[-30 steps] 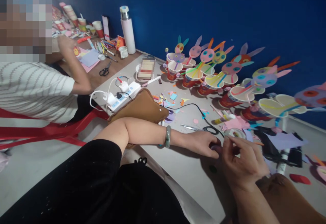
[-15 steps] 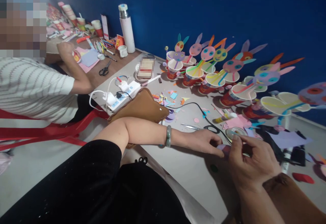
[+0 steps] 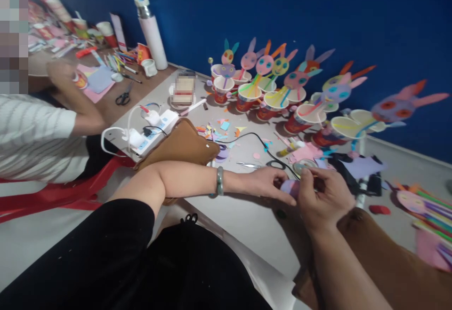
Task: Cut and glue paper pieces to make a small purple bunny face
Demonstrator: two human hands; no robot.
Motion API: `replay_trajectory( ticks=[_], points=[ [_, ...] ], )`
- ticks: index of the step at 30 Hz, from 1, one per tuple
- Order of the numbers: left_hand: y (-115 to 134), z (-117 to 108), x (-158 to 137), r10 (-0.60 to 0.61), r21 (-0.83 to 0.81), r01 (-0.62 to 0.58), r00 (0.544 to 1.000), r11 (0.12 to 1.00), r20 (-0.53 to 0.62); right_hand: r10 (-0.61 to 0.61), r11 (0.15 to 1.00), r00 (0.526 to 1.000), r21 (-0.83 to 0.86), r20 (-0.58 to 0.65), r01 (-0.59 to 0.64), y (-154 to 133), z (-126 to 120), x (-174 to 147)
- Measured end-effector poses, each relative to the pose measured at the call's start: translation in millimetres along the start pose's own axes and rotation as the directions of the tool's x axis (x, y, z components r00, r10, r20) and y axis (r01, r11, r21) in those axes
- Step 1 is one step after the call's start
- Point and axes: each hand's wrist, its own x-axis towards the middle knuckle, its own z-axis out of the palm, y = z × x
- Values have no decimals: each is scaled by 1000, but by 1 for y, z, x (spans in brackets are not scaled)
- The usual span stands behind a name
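Note:
My left hand point(image 3: 270, 185), with a jade-coloured bangle at its wrist, grips a small purple paper piece point(image 3: 290, 187) between thumb and fingers above the table. Right beside it my right hand point(image 3: 325, 199) is closed in a pinch, thumb against the fingers. Whatever lies in that pinch is too small or hidden to name. Behind the right hand a roll of clear tape point(image 3: 304, 165) rests on the table, partly covered. A pair of scissors point(image 3: 249, 165) lies beyond my left hand, next to a black cable.
Paper cups point(image 3: 305, 118) with paper rabbit heads line the blue wall. A power strip point(image 3: 158, 133) and brown cushion point(image 3: 183, 143) sit left. Paper scraps point(image 3: 224, 125), purple paper point(image 3: 365, 166) and coloured strips point(image 3: 436, 211) lie about. A co-worker's arm point(image 3: 84, 107) is at far left; a thermos point(image 3: 151, 37) stands behind.
The view has swung right, so everything sits further left and coloured strips show at the right edge. Both hands stay together at the purple paper piece.

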Motion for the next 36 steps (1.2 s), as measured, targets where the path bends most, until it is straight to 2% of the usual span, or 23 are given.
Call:
replay_trajectory(
  ticks=[3, 6, 10, 13, 20, 28, 33, 36],
  points=[
    [0, 3, -2, -58, -77, 60, 998, 995, 34, 105, 993, 994, 43, 23, -106, -2, 0, -2],
    [-1, 6, -2, -51, -135, 55, 998, 989, 36, 201, 976, 978, 74, 51, -204, -2, 0, -3],
    [1, 10, -2, -58, -167, 46, 996, 985, -68, 259, 958, 964, 111, 59, -264, 0, 1, -5],
    [5, 12, -3, -42, -182, 23, 994, 983, -101, 251, 958, 966, 129, 67, -258, 0, 1, -7],
    [1, 8, -1, -28, -138, 15, 995, 990, -92, 222, 959, 972, 163, 76, -232, -3, 3, -6],
    [3, 9, -1, -131, -138, 118, 987, 983, -93, 265, 940, 957, 190, 113, -283, 1, 3, -3],
    [5, 11, -3, -133, -177, 124, 990, 976, -43, 173, 963, 976, 184, 131, -196, -1, 1, -3],
    [5, 11, -3, -141, -178, 132, 989, 975, -40, 199, 935, 961, 256, 191, -244, 0, -2, 2]
  ],
)
